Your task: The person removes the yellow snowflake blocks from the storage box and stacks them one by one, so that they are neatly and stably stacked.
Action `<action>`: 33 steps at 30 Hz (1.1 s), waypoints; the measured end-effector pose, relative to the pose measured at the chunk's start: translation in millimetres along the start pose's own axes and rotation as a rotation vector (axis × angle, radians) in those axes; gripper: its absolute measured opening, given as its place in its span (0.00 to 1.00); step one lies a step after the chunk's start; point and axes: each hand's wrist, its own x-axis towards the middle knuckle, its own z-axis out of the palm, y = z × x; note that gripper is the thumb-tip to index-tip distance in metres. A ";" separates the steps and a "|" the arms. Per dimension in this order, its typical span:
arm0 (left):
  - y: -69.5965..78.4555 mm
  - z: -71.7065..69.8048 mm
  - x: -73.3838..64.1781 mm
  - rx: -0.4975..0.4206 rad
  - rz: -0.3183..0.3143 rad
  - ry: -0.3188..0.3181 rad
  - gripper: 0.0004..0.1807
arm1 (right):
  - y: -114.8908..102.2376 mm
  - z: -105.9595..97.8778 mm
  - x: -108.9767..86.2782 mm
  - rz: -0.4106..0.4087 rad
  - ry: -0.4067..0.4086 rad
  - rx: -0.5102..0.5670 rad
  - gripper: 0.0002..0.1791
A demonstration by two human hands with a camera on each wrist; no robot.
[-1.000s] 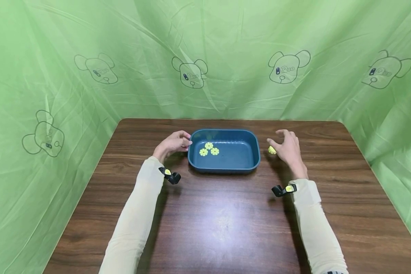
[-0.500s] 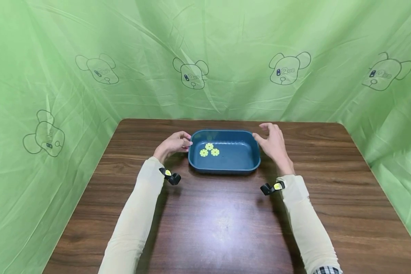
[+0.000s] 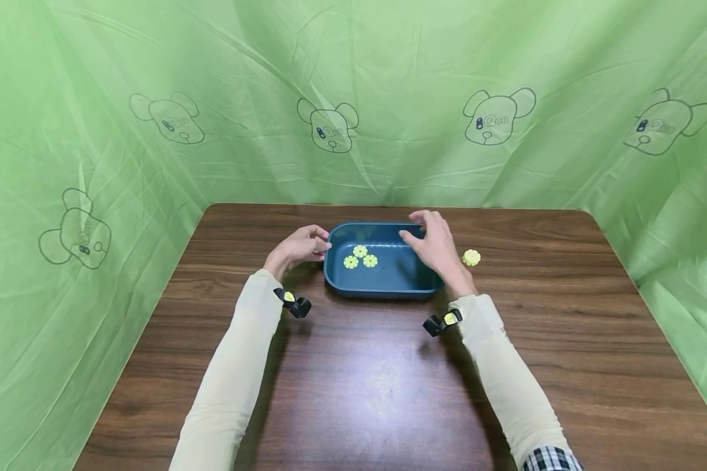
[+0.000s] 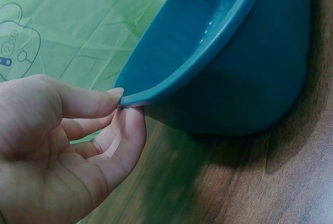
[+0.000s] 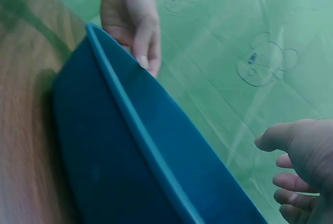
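A blue rectangular plastic basin (image 3: 400, 278) stands on the table, with three yellow flower-shaped pieces (image 3: 370, 261) on its floor toward the left. My left hand (image 3: 299, 248) pinches the basin's left rim between thumb and fingers; the left wrist view shows the rim (image 4: 156, 95) caught at the fingertips. Over the basin's right end hovers my right hand (image 3: 438, 247), thumb and fingers spread apart, nothing visible between them. In the right wrist view the same hand (image 5: 307, 164) is above the rim. A yellow flower-shaped piece (image 3: 471, 258) sits on the table just right of the right wrist.
The dark wood-grain table (image 3: 353, 392) has its far edge close behind the basin. Green cloth (image 3: 389, 78) printed with bear faces hangs at the back and both sides. Black wrist cameras (image 3: 297, 304) hang below each sleeve cuff.
My right hand has moved left, from beside the yellow piece to above the basin's right end, uncovering that piece. The left hand keeps its hold on the rim.
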 end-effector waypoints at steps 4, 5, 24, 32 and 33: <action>0.1 -0.3 -0.1 0.011 0.003 -0.001 0.18 | -6.8 13.8 0.9 -0.002 -0.043 0.021 0.24; 0.2 -0.3 -0.3 0.011 0.003 -0.001 0.18 | -7.8 17.4 1.0 0.002 -0.054 0.025 0.24; -1.1 -0.8 1.1 0.018 0.000 0.002 0.19 | -8.7 62.2 5.7 0.118 -0.264 0.053 0.23; 2.2 -1.4 -1.6 -0.002 -0.022 -0.026 0.21 | -11.3 67.2 9.7 0.117 -0.396 -0.048 0.23; 4.0 -0.9 -3.5 -0.003 -0.024 -0.030 0.21 | -11.7 67.6 9.7 0.121 -0.409 -0.060 0.23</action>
